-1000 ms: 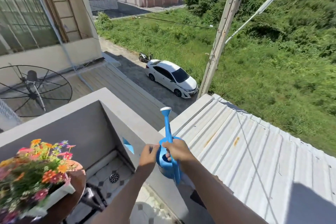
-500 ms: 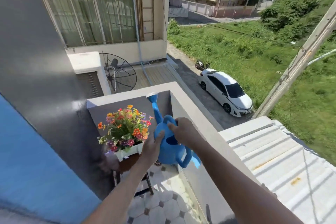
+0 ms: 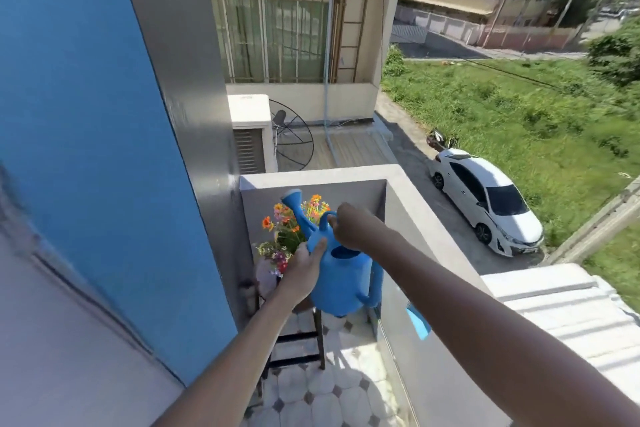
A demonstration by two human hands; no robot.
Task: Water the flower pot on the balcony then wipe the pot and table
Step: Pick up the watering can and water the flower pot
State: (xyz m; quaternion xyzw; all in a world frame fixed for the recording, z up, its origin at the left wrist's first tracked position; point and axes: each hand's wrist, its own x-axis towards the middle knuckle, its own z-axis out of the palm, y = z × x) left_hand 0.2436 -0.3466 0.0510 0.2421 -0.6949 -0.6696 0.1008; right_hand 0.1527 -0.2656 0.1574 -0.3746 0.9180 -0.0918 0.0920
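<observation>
A blue watering can (image 3: 341,279) hangs in front of me above the balcony corner, its spout (image 3: 298,208) pointing up and left over the flowers. My right hand (image 3: 349,227) grips the can's top handle. My left hand (image 3: 306,265) presses against the can's left side. Behind the can stands the flower pot with orange, pink and yellow flowers (image 3: 287,230); the pot itself is mostly hidden by my left hand and the can. It rests on a small round table (image 3: 265,276) with dark legs, in the corner by the wall.
A grey balcony parapet (image 3: 408,215) runs along the right and the far end. A blue and grey wall (image 3: 104,149) stands close on the left. The tiled floor (image 3: 332,388) lies below. A light blue object (image 3: 417,321) sits at the parapet behind my right arm.
My view has swung left and nearer to the corner. Both hands have carried the can closer to the flowers, and its spout now sits in front of the blooms.
</observation>
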